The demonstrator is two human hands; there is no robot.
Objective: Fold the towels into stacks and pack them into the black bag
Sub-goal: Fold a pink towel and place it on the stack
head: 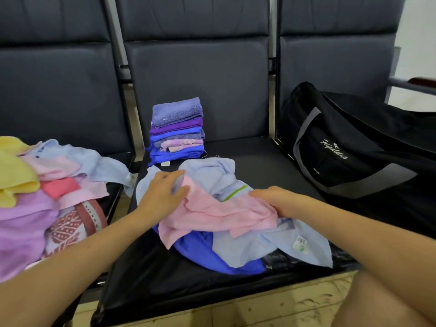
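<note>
Under both hands (162, 192), seemingly, pink towel (212, 213).

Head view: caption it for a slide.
Both hands gather a pink towel beside a folded stack and black bag.

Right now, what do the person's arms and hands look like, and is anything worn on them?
Both forearms are bare, with no sleeves in view. The left hand and right hand wear no gloves; no rings, watch or bracelets show.
</note>
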